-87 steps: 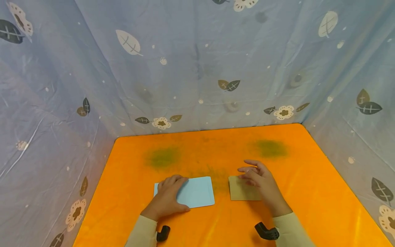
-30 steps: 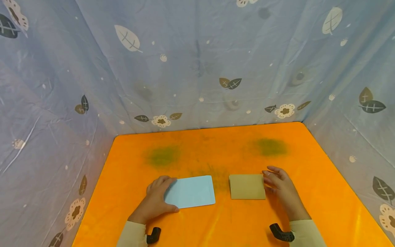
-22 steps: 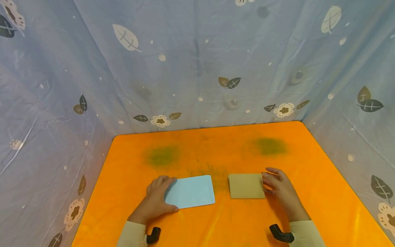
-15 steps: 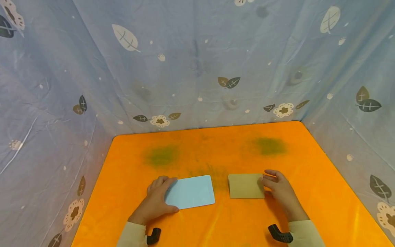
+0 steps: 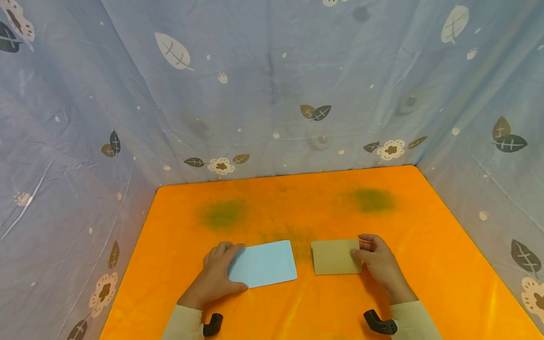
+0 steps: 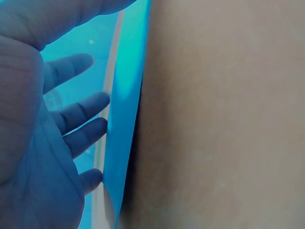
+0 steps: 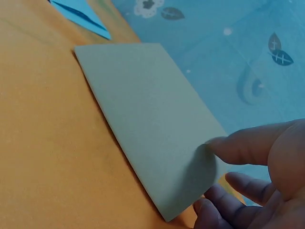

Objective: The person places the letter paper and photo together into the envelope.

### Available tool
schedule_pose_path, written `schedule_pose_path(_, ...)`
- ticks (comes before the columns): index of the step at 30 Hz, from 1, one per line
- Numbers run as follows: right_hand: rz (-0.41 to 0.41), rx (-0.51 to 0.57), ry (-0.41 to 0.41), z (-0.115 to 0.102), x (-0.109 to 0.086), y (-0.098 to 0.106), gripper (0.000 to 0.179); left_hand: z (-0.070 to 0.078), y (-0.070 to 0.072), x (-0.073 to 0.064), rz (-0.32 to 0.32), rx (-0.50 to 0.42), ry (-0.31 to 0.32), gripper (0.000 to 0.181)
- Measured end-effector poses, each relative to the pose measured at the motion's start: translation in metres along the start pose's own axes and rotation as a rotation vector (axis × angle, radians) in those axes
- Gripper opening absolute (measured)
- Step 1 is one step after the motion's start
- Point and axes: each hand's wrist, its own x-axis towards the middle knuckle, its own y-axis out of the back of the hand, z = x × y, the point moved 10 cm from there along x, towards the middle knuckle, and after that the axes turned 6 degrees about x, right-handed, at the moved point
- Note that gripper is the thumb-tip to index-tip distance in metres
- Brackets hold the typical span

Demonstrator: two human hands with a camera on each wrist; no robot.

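A light blue paper envelope [image 5: 269,264] lies left of centre in the head view. My left hand [image 5: 214,274] holds its left end, thumb at the near long edge and fingers at the far one. In the left wrist view, fingertips meet the envelope's side [image 6: 125,100]. A folded tan card [image 5: 333,257] lies to the right, its fold toward me. My right hand [image 5: 378,264] pinches its right end; the right wrist view shows the thumb [image 7: 252,145] on top and fingers partly hidden below. That view also shows a dark slit in the envelope's end [image 7: 83,19].
Under everything is an orange tabletop [image 5: 289,208] with dark greenish smudges. A blue-grey curtain [image 5: 255,94] printed with leaves and flowers encloses its back and sides. Black curved camera mounts [image 5: 380,323] stick out at both wrists.
My right hand has gone from over the card to its right end, then closed thumb and fingers on it; the card has shifted slightly left. My left hand has slid to the envelope's left end.
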Motion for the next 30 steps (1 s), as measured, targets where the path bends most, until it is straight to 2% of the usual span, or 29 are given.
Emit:
schedule_pose_path(6, 0.000, 0.001, 0.010, 0.000, -0.002, -0.001, 0.064, -0.002, -0.001, 0.000, -0.004, 0.008, 0.009, 0.101)
schedule_pose_path(14, -0.047, 0.002, 0.001, 0.006, -0.001, -0.005, 0.061, -0.002, -0.001, 0.000, 0.000, 0.006, 0.004, 0.100)
schedule_pose_path(19, -0.053, 0.004, 0.026, 0.005, -0.001, -0.006, 0.060, -0.002, 0.000, -0.001, 0.002, 0.001, 0.005, 0.100)
schedule_pose_path(30, 0.051, 0.030, 0.068, -0.014, -0.010, 0.000, 0.052, -0.001, 0.000, 0.000, 0.004, 0.005, 0.008, 0.100)
